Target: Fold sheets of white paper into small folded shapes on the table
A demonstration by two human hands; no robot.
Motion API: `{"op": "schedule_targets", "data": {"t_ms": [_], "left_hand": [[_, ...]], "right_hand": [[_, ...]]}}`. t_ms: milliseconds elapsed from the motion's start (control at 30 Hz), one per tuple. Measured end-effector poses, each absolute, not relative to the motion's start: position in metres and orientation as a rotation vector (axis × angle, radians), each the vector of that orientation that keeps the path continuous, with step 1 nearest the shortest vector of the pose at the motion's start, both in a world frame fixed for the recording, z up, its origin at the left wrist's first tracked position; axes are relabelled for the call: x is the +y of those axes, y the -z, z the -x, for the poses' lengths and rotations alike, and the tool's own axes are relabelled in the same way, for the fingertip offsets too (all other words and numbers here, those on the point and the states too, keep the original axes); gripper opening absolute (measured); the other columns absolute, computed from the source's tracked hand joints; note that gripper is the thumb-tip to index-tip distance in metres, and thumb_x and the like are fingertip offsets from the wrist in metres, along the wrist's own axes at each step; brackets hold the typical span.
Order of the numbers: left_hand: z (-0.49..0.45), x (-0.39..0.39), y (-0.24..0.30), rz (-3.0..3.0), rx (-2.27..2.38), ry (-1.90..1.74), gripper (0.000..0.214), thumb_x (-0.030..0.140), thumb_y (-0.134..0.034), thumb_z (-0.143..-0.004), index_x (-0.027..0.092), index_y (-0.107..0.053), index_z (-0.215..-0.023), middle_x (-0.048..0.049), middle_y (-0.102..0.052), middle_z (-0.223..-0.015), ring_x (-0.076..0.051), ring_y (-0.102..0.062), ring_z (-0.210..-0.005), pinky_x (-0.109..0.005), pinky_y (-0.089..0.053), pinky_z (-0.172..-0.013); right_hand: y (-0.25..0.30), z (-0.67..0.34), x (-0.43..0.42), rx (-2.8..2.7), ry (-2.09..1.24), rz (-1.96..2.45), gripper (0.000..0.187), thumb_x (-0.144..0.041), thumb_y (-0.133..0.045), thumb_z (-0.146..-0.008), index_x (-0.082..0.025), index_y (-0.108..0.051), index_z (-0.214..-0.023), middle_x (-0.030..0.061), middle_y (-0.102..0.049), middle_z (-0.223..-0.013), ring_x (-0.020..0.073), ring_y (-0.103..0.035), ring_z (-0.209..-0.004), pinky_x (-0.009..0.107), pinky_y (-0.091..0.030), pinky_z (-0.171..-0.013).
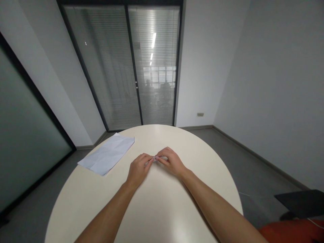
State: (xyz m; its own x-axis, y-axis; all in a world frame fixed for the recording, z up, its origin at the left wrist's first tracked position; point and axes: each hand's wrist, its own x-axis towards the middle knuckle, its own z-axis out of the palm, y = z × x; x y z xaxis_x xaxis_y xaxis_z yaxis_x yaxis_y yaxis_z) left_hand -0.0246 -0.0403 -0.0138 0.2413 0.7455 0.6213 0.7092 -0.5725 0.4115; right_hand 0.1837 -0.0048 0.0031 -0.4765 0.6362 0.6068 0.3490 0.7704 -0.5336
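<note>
Over the middle of the round table, my left hand (138, 169) and my right hand (173, 162) meet fingertip to fingertip. Between them they pinch a small, thin whitish piece of paper (155, 157), with a darker line along its edge. Most of this piece is covered by the fingers, so its full shape and folds cannot be made out. Both hands are closed, thumbs pressed against the index fingers. Left of my left hand, apart from it, lies a larger stack of white paper sheets (108, 154) with creases across the top.
The round cream table (157, 206) has a curved edge on all visible sides. Beyond it stands a dark-framed glass partition with blinds (154, 98). At the lower right are a black flat object (301, 202) and something red-orange (291, 232) beneath it.
</note>
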Motion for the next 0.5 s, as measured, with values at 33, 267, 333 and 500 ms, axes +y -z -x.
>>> {"op": "schedule_targets", "data": {"t_ms": [33, 267, 333, 500], "left_hand": [[0.0248, -0.0403, 0.0139, -2.439, 1.442, -1.258, 0.022, 0.031, -0.051, -0.101, 0.026, -0.073, -0.106, -0.0032, -0.071, -0.099, -0.019, -0.065, -0.095, -0.031, -0.049, -0.086], [0.0255, -0.0403, 0.0140, -2.419, 1.491, -1.234, 0.027, 0.036, -0.052, -0.101, 0.028, -0.076, -0.109, -0.0045, -0.070, -0.097, -0.019, -0.064, -0.095, -0.032, -0.051, -0.086], [0.0256, -0.0399, 0.0140, -2.411, 1.489, -1.250, 0.026, 0.036, -0.053, -0.100, 0.029, -0.076, -0.110, -0.0042, -0.070, -0.098, -0.019, -0.064, -0.096, -0.032, -0.052, -0.087], [0.0259, -0.0394, 0.0135, -2.382, 1.453, -1.274, 0.026, 0.034, -0.054, -0.100, 0.030, -0.077, -0.110, -0.0037, -0.070, -0.097, -0.019, -0.064, -0.094, -0.031, -0.052, -0.087]], "right_hand": [[-0.0034, -0.1839, -0.0051, -2.108, -0.441, 0.741, 0.020, -0.041, -0.061, -0.099, -0.025, -0.075, -0.098, 0.0058, -0.075, -0.097, 0.0224, -0.063, -0.097, 0.038, -0.046, -0.092], [-0.0039, -0.1862, -0.0055, -2.088, -0.520, 0.756, 0.024, -0.044, -0.061, -0.098, -0.025, -0.076, -0.099, 0.0075, -0.075, -0.099, 0.0240, -0.062, -0.099, 0.041, -0.047, -0.093], [-0.0028, -0.1863, -0.0043, -2.085, -0.519, 0.751, 0.024, -0.045, -0.061, -0.098, -0.025, -0.076, -0.098, 0.0072, -0.075, -0.098, 0.0236, -0.062, -0.098, 0.040, -0.047, -0.093], [-0.0004, -0.1861, -0.0007, -2.069, -0.522, 0.725, 0.022, -0.044, -0.065, -0.096, -0.026, -0.077, -0.096, 0.0060, -0.075, -0.096, 0.0227, -0.063, -0.095, 0.039, -0.047, -0.091]]}}
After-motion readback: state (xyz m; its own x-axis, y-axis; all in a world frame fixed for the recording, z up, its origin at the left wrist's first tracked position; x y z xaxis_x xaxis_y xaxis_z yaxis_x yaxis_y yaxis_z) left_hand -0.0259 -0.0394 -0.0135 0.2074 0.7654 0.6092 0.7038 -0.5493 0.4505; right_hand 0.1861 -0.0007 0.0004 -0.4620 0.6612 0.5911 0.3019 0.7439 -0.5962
